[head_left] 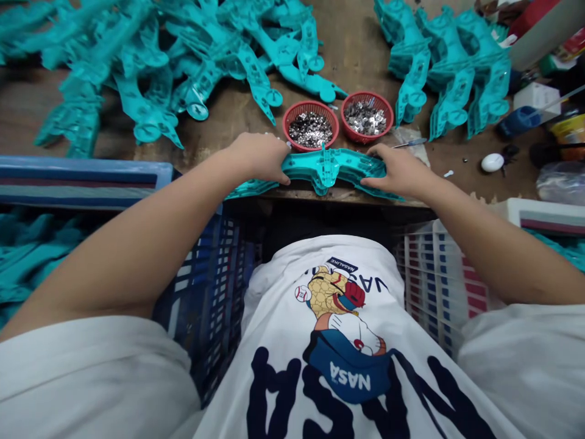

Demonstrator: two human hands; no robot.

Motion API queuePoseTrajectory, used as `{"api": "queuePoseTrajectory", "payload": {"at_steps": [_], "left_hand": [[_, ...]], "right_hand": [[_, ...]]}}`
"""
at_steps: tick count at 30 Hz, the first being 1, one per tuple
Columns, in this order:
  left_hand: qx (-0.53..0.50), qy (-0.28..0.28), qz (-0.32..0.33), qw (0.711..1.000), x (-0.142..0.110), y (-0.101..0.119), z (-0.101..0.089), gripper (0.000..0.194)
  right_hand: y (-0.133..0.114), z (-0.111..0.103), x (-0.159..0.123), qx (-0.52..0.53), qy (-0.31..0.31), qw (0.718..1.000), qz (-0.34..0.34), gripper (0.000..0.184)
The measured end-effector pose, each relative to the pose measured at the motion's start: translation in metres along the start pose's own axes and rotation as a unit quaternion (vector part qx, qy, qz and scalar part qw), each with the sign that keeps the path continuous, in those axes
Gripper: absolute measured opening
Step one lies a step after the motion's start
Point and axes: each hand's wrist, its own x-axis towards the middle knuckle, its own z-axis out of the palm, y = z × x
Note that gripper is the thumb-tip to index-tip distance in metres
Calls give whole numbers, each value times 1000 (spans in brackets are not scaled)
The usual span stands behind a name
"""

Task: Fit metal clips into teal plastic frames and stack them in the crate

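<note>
Wooden workbench (356, 42), teal plastic moldings (414, 91), red baskets (312, 105)

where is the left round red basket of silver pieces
In the head view, the basket sits on the wooden bench past the left hand, beside another basket.

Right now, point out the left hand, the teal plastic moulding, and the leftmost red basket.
Left hand (258, 157): head view, back of hand.
Teal plastic moulding (325, 169): head view, central rib.
Leftmost red basket (311, 104): head view, far rim.

Assembly workshop: teal plastic parts (457, 73), red baskets (311, 103) of metal pieces (311, 129), wooden workbench (361, 55)
</note>
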Motion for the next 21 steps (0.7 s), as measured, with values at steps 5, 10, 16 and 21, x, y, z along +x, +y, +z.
{"api": "queuePoseTrajectory", "payload": {"at_steps": [5, 10, 16, 21], "left_hand": [[14, -4, -11, 1000, -1, -1, 0, 85], [-4, 0, -5, 1000, -2, 2, 0, 82], [-8, 14, 2, 1000, -6, 2, -2, 79], [-21, 12, 12, 1000, -12, 5, -8, 74]], "right_hand": [[-11, 3, 3, -30, -19, 999, 9, 85], [-18, 2, -3, -48, -23, 999, 3, 84], [-24, 1, -9, -41, -37, 998, 29, 88], [-27, 6, -12, -59, -20, 998, 22, 86]]}}
